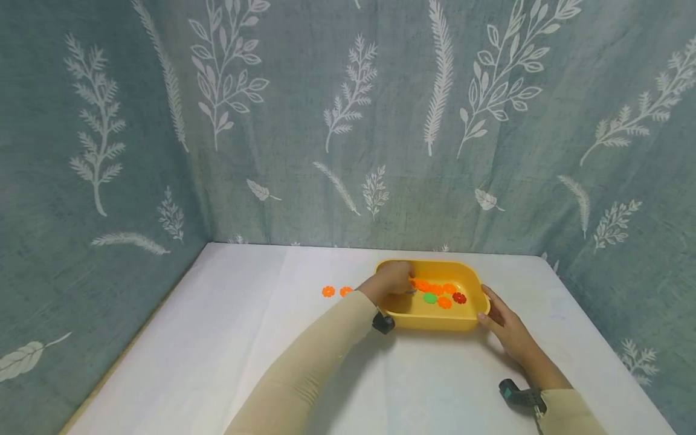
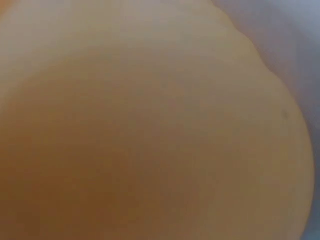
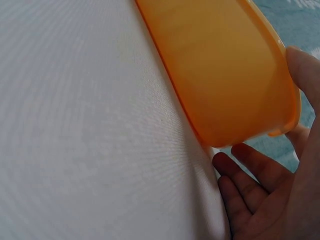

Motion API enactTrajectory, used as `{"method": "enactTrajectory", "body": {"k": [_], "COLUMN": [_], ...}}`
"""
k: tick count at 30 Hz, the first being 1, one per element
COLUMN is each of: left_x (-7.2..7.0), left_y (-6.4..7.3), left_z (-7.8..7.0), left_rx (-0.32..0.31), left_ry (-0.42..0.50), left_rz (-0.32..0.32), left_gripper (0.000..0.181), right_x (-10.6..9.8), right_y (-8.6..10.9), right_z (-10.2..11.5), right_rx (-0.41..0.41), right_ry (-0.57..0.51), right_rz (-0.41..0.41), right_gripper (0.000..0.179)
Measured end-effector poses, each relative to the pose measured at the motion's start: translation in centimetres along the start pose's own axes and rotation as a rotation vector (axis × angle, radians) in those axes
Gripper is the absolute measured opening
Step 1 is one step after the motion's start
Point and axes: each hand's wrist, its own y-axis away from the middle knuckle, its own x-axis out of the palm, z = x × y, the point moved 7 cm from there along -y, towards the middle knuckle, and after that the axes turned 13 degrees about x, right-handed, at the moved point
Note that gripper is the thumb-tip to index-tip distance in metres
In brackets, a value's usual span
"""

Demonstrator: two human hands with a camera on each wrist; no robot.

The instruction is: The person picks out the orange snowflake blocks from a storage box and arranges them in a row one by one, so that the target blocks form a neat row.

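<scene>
A yellow plastic tray point(image 1: 435, 323) with a raised rim stands towards the back of the white table. Inside it lie several orange flower-shaped pieces point(image 1: 444, 302), a green one point(image 1: 430, 298) and a dark red one point(image 1: 459, 298). My left hand point(image 1: 394, 279) reaches over the left end of the tray, fingers bent down among the pieces; a bit of blue shows by the fingertips, and whether they pinch anything is hidden. At the right end, my right hand point(image 1: 505, 326) holds the tray, thumb on the rim and a finger beyond it. Its other fingers point(image 3: 250, 185) lie loosely low beside the wall.
Two orange flower pieces point(image 1: 328, 291) lie on the white table point(image 1: 228, 338), left of the tray. A blue-green curtain with white leaf prints point(image 1: 304, 199) borders the table at the back and both sides. Only blurred pale sleeve-like cloth point(image 2: 150, 125) fills most of the left wrist view.
</scene>
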Motion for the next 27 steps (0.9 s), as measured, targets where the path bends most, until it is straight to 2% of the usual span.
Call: {"method": "enactTrajectory", "body": {"k": [2, 4, 7, 14, 22, 27], "left_x": [0.01, 0.03, 0.17, 0.17, 0.62, 0.62], "left_y": [0.08, 0.2, 0.34, 0.46, 0.05, -0.19], "left_z": [0.23, 0.42, 0.57, 0.37, 0.33, 0.09], "left_rx": [-0.049, -0.083, -0.101, -0.061, -0.083, -0.08], "left_ry": [-0.004, -0.016, -0.032, -0.038, 0.058, 0.049], "left_rz": [-0.006, -0.004, -0.002, -0.04, -0.045, -0.063], "left_gripper": [0.012, 0.015, 0.014, 0.005, 0.026, 0.018], "right_x": [0.05, 0.13, 0.18, 0.08, 0.0, -0.16], "right_y": [-0.03, -0.06, -0.15, -0.28, -0.18, -0.14], "right_z": [0.08, 0.11, 0.12, 0.08, 0.05, 0.01], "right_rx": [0.006, 0.01, 0.007, 0.003, 0.002, 0.008], "right_ry": [-0.005, -0.011, -0.015, -0.004, 0.005, 0.014], "right_rz": [0.001, 0.004, 0.006, 0.006, 0.005, -0.007], "right_gripper": [0.073, 0.073, 0.072, 0.072, 0.071, 0.071]}}
